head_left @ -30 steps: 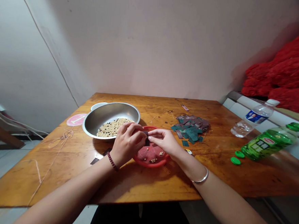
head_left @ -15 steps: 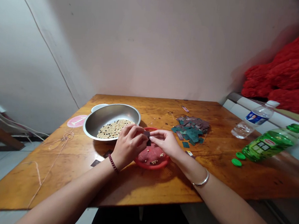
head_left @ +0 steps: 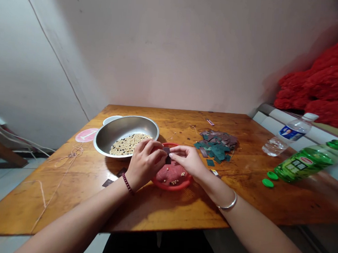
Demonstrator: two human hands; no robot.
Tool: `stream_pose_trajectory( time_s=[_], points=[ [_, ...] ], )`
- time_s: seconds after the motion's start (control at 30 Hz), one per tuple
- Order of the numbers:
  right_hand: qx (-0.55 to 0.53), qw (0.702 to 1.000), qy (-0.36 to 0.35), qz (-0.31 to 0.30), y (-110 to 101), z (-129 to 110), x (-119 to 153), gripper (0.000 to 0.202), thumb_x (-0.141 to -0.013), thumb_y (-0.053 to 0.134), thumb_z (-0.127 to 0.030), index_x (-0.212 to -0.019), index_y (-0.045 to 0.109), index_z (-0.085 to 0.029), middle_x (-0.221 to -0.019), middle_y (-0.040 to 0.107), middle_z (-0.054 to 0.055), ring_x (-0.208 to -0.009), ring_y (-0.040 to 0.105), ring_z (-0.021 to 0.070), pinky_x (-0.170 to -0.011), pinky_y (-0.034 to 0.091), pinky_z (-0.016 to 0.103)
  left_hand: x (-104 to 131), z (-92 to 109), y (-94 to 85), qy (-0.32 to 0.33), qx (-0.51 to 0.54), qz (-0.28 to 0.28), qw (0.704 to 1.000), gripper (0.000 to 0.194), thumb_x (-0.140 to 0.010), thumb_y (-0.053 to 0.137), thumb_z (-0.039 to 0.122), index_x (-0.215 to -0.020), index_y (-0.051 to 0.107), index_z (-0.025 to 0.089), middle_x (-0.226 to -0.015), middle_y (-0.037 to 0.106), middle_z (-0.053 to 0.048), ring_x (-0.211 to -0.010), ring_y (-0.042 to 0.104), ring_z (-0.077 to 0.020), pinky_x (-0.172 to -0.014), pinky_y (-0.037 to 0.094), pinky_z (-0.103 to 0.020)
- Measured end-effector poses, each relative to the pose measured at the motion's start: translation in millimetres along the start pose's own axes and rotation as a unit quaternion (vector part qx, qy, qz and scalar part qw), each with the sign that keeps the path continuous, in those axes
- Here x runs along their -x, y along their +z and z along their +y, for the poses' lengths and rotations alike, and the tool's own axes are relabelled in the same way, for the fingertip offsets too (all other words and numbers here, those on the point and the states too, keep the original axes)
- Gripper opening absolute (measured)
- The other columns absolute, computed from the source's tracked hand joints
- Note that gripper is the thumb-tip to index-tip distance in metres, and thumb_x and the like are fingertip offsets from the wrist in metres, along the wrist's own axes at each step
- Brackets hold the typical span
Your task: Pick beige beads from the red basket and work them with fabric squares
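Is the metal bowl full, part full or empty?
Part full: pale and dark beads cover part of the metal bowl, leaving bare metal showing.

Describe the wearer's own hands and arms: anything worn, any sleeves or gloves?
Left hand: bare, no glove; a dark red beaded bracelet around the wrist. Right hand: bare too, with a smooth, shiny silver bangle around the lower forearm. No sleeves show on either forearm.

Dark flat piece (head_left: 168, 160) — small, square-cornered, partly hidden — above round red basket (head_left: 172, 188).
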State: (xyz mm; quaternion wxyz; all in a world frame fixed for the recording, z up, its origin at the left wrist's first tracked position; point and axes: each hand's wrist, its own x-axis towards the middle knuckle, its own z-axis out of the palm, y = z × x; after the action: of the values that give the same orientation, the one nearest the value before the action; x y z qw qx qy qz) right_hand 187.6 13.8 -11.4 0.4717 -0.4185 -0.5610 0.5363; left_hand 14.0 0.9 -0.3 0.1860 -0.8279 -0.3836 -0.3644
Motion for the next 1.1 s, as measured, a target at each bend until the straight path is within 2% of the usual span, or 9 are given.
stream_pose_trajectory(
  time_s=[1.1],
  points=[
    [0.004, 1.0, -0.006, -0.004, 1.3, 1.2, -1.7, 0.034, -0.062, 0.072, -0.036, -0.086, 0.068, -0.013, -0.086, 0.071, 0.01, -0.075, 0.066, 0.0186, -0.069, 0.053, 0.033, -1.0, -1.4, -0.8, 0.001, -0.007, -0.01, 1.0, 0.003, -0.079, 0.06, 0.024, -0.078, 0.062, 0.022, -0.099, 0.06, -0.002, -0.1, 0.048, -0.0199, -0.095, 0.039, -0.039]
  ],
)
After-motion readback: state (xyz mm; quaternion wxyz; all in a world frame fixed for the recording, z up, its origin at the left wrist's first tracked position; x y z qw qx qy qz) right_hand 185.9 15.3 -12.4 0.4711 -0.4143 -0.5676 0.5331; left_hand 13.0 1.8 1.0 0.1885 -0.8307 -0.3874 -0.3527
